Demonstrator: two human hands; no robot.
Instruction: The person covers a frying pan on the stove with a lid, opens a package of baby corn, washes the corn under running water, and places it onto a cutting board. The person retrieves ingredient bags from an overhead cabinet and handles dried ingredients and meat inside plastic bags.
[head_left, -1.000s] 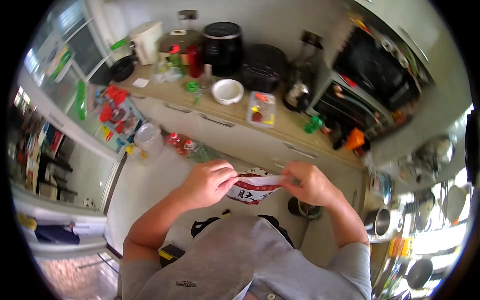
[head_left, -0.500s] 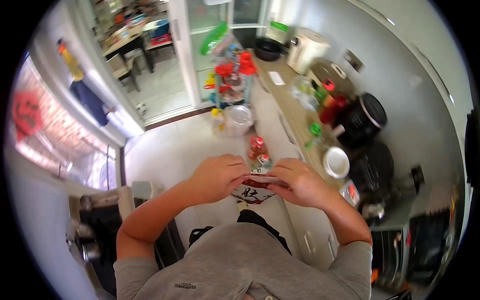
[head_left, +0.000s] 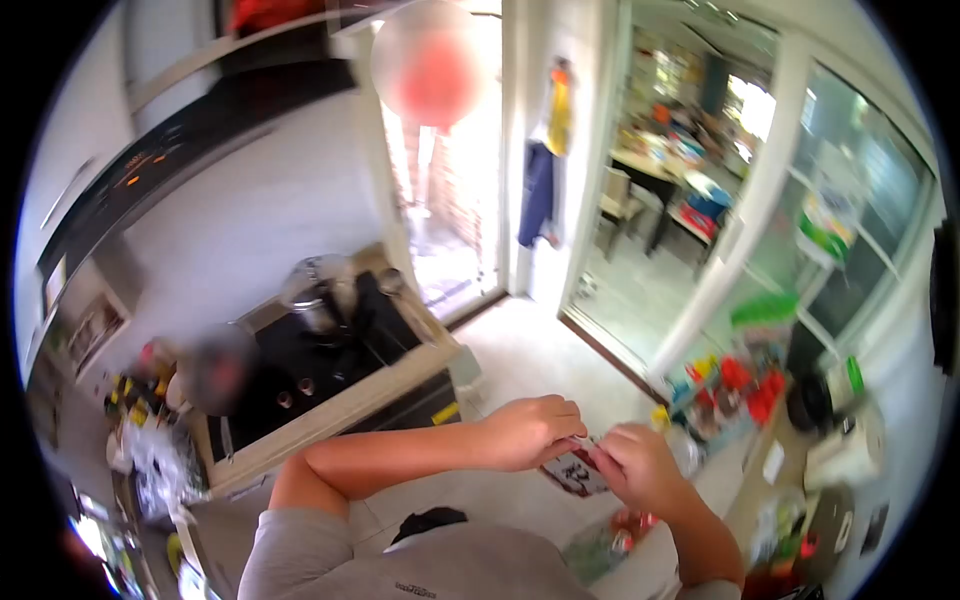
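A printed packet, white and dark red with large black characters, hangs between my two hands in front of my body. My left hand pinches its top edge from the left. Close beside it, my right hand grips the same edge from the right, thumb toward the packet. The fingers partly cover the top, so I cannot tell whether it is torn open. Below the right forearm, plastic bottles stand on the floor.
On the left is a black hob with a metal pot on it. A glass sliding door stands ahead, with a rack of red-topped containers near it. A counter with appliances runs along the right.
My view has swung left, bringing the hob and outer doorway into sight. Both hands still hold the packet's top edge, now lower and further right in the picture.
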